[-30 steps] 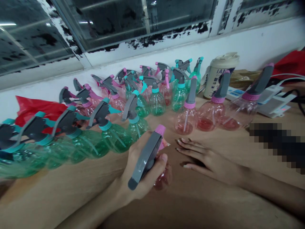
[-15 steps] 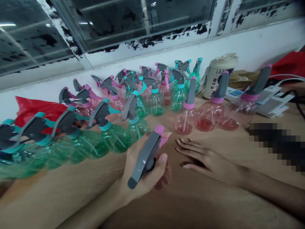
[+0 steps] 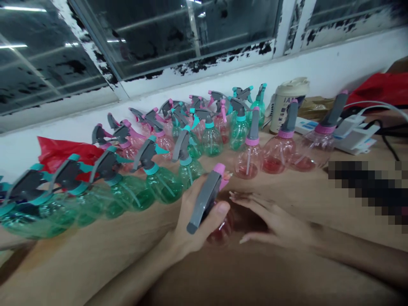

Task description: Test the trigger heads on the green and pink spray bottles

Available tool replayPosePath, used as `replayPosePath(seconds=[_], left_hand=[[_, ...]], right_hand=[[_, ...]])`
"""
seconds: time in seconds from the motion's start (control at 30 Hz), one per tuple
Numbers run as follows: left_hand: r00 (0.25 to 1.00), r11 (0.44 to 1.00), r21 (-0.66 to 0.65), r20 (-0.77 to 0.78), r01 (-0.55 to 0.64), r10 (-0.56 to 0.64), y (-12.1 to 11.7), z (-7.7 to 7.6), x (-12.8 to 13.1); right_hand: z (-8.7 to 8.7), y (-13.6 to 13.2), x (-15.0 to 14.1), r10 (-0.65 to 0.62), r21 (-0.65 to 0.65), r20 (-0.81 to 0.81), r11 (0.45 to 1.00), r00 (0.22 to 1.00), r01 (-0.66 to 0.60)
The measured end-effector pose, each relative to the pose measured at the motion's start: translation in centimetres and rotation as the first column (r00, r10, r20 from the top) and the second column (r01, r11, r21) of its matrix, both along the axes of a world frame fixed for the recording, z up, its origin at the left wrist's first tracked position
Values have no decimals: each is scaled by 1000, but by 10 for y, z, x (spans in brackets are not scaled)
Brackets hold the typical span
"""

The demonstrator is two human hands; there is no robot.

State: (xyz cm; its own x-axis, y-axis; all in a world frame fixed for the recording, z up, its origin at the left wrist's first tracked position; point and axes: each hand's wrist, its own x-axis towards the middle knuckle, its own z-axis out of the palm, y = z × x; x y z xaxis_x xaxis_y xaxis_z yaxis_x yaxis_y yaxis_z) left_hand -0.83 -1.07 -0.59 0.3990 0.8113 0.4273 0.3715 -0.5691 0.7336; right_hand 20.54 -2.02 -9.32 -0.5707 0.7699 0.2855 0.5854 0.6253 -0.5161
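My left hand [image 3: 199, 216] is wrapped round the neck of a pink spray bottle [image 3: 222, 231] with a grey head and pink nozzle. The bottle's base is low over the table or on it; I cannot tell which. Just right of the bottle, my right hand [image 3: 270, 219] holds nothing, its fingers apart and its thumb spread away. Behind my hands stand three more pink spray bottles, the nearest pink spray bottle [image 3: 247, 163] among them. To the left runs a row of green spray bottles [image 3: 164, 187] with grey and turquoise heads.
More pink and green bottles crowd near the wall, including a green bottle [image 3: 212, 142]. A coffee cup [image 3: 288, 102] and white chargers with cables [image 3: 355, 134] stand at the back right. Red plastic bags lie left [image 3: 63, 155] and far right [image 3: 376, 91]. A blurred-out dark patch [image 3: 369, 187] covers the right.
My right hand has lifted, its thumb spreading wider, and come closer to the held bottle. My left hand keeps its grip on the bottle. The whole view has shifted slightly.
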Motion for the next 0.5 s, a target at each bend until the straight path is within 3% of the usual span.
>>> replayPosePath(seconds=[0.1,0.23,0.37,0.5], left_hand=[[994,997,-23,78,73,-71,-2,-5,-1],[988,994,-78,139,78,-67,-6,-10,4],[993,994,-99,109,54,-43,-7,-10,8],[999,997,-70,5,43,-43,-5,-20,3]], right_hand=[[22,-11,-23,-28,-42,-98,999,995,24],[44,-18,-54,-39,-63,-257,998,965,24],[50,-21,-69,-23,-71,-301,997,953,1],[50,-19,-60,-113,-83,-243,992,963,95]])
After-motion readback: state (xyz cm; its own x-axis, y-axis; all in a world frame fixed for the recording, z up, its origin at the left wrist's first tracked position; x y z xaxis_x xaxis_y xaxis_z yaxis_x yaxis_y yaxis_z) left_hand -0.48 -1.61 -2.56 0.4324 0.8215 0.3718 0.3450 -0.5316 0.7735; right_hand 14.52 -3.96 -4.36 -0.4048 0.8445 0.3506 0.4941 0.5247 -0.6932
